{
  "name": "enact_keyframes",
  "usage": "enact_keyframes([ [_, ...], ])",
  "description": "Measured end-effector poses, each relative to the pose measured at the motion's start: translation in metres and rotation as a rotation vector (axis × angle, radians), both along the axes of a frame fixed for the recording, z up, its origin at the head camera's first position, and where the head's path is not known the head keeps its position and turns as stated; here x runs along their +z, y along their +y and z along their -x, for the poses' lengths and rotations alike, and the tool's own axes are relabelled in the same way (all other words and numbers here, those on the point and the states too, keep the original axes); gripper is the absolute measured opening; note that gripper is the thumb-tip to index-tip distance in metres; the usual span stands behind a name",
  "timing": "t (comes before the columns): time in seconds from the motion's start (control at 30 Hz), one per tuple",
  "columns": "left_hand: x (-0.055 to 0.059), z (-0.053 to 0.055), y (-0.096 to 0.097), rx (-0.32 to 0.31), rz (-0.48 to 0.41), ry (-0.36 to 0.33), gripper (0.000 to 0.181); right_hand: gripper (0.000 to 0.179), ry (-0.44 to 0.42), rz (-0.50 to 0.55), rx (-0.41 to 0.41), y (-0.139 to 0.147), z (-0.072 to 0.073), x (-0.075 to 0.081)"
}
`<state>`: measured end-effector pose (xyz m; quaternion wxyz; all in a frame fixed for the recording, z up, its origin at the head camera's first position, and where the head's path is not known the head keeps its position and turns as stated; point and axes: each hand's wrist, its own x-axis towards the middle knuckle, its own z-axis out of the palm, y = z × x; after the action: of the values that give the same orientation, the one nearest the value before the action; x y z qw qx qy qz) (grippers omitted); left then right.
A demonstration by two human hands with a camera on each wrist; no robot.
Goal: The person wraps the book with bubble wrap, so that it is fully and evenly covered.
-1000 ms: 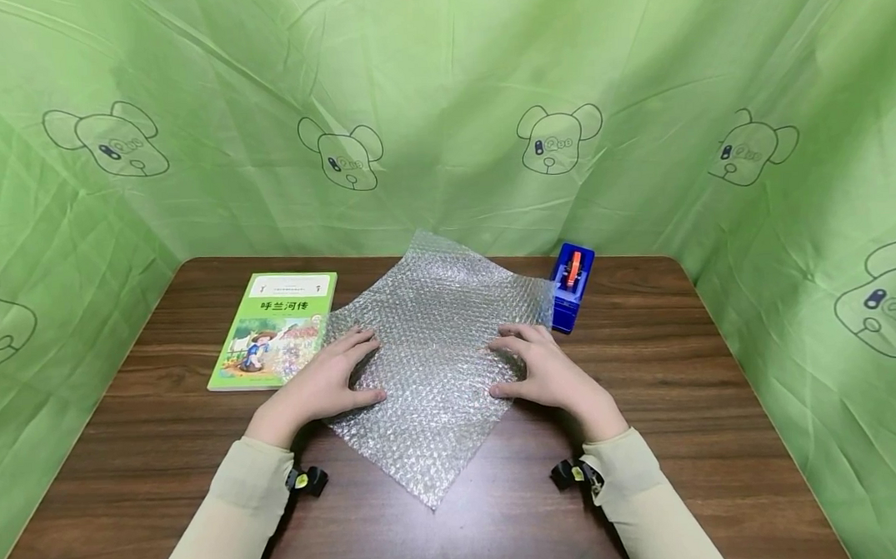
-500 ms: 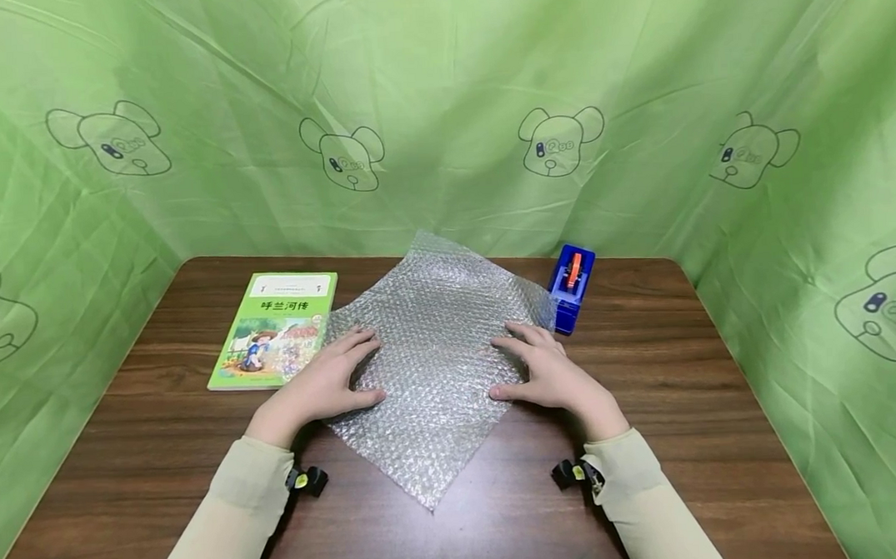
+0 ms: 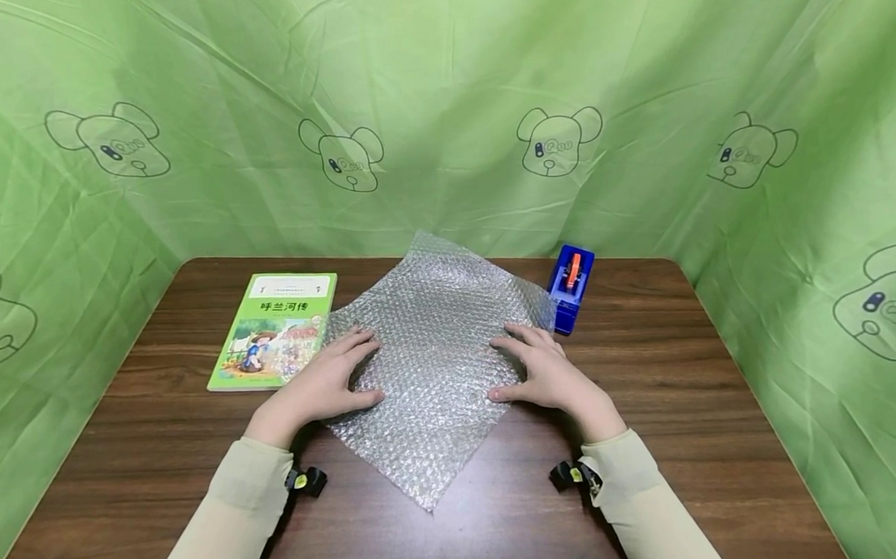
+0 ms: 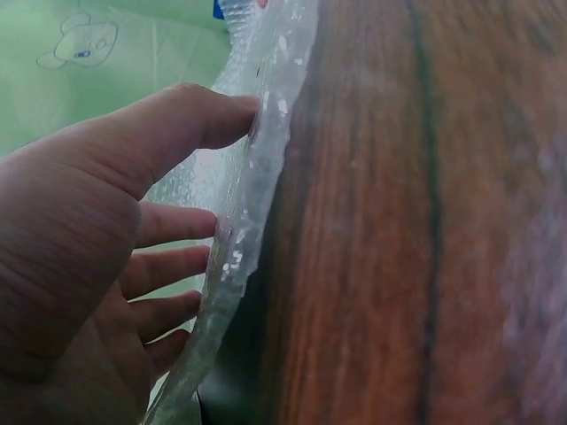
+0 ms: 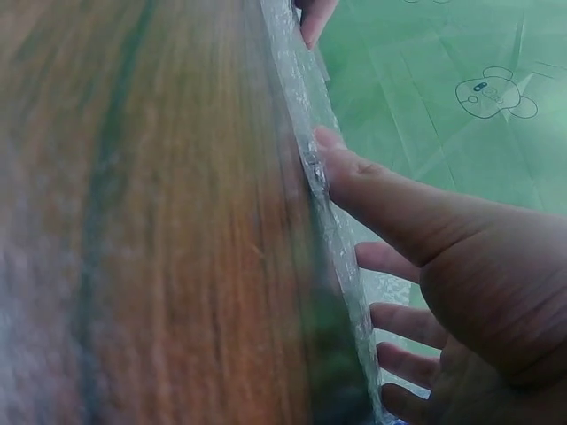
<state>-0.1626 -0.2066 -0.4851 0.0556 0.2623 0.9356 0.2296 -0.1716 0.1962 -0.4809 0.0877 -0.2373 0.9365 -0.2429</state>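
A sheet of clear bubble wrap [image 3: 429, 364] lies on the table like a diamond, one corner toward me. On its left side rests my left hand [image 3: 325, 381], fingers spread and fingertips touching the sheet. My right hand [image 3: 545, 371] lies the same way on the right side. In the left wrist view, the thumb and fingertips of the left hand [image 4: 115, 204] meet the wrap's upper face. The right wrist view shows the right hand [image 5: 461, 274] touching it likewise. Neither hand grips anything.
At the left lies a green book [image 3: 273, 329], its right lower part under the wrap's corner. A blue tape dispenser [image 3: 571, 289] with an orange roll stands at the right, touching or close to the sheet. Green cloth [image 3: 440, 105] hangs behind the brown table [image 3: 670, 386].
The fingers of my right hand have shifted slightly on the sheet. The wrap's near corner has slid a little to the left. My left hand has stayed in place.
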Motion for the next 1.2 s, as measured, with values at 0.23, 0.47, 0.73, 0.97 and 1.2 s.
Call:
enact_keyframes([
  [0.23, 0.001, 0.000, -0.003, 0.005, -0.012, -0.015, 0.086, 0.093, 0.009, -0.003, -0.009, 0.001, 0.000, -0.003],
  [0.47, 0.008, 0.008, -0.022, 0.092, -0.097, 0.110, 0.068, 0.093, 0.013, -0.004, -0.014, 0.001, 0.000, -0.002],
  [0.73, 0.024, 0.012, -0.061, 0.330, -0.212, 0.229, 0.061, 0.094, 0.002, -0.003, -0.015, 0.000, 0.000, -0.001],
  [0.97, 0.022, 0.012, -0.104, 0.555, -0.179, 0.213, 0.069, 0.094, -0.010, -0.003, -0.023, -0.001, 0.000, -0.001],
  [1.2, 0.009, 0.012, -0.137, 0.669, -0.138, 0.073, 0.086, 0.093, -0.014, -0.002, -0.023, -0.001, 0.000, -0.001],
])
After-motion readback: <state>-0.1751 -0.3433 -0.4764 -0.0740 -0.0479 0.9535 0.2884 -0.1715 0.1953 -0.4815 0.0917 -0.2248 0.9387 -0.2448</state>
